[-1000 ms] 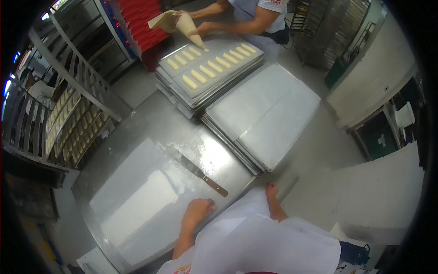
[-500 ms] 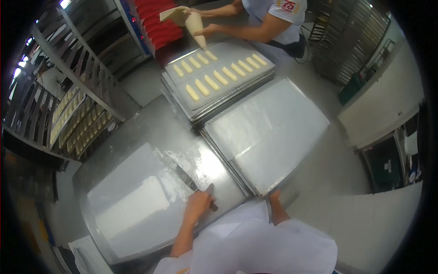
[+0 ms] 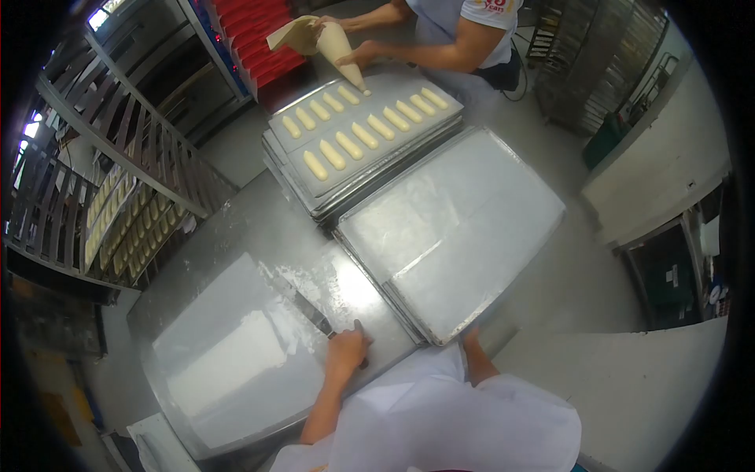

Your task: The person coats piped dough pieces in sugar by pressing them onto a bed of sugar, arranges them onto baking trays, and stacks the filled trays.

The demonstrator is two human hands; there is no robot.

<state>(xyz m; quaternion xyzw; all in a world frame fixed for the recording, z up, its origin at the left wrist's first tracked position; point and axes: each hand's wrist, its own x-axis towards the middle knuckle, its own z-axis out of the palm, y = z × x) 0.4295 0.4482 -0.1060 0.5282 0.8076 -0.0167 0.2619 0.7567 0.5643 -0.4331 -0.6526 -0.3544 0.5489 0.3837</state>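
Note:
On the metal table (image 3: 236, 228), my left hand (image 3: 348, 350) is closed around the handle of a long spatula (image 3: 314, 316), whose blade points up and left, lying on the floury surface. A pale sheet with a white spread layer (image 3: 228, 362) is left of the hand. My right hand (image 3: 473, 340) is at the near corner of a stack of trays (image 3: 456, 228) covered with pale paper; its fingers are mostly hidden beneath the tray edge, so its grip cannot be made out.
Beyond, a co-worker's hands (image 3: 358, 53) hold a piping bag (image 3: 343, 59) over a tray with several piped strips (image 3: 354, 145). A rack (image 3: 130, 149) with filled trays is at the left. Red trays (image 3: 255, 39) are stacked behind.
My left hand has moved onto the spatula's handle and closed around it. My right hand has come to the tray stack's near corner. The co-worker has piped another strip and started one more.

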